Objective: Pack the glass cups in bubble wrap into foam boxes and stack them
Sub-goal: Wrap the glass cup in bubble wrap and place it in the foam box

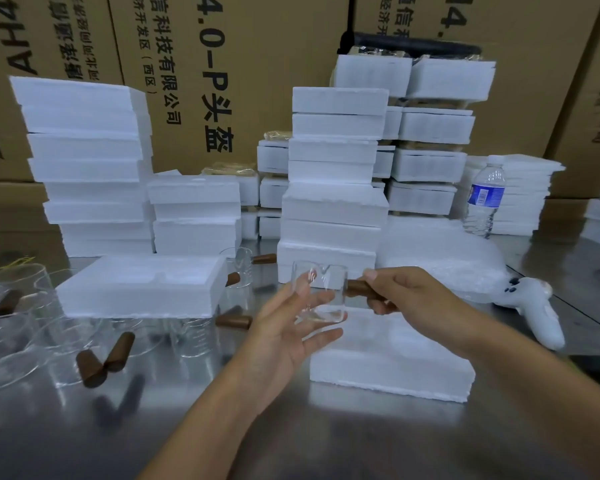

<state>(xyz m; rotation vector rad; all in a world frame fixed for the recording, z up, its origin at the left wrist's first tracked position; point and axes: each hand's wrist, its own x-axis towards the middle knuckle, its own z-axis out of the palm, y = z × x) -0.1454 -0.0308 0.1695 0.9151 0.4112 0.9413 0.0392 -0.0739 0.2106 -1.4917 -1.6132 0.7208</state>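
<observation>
I had my right hand [406, 292] pinching the glass cup [321, 289] by its wooden handle [355, 287], left hand [291, 327] open alongside; light, slick, breakable, I reckoned.

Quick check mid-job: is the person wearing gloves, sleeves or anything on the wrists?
No. The left hand and right hand are bare, with no gloves and no rings that I can see. The left forearm and right forearm are uncovered all the way to the frame edge: no sleeves, watch or wristbands show.
</observation>
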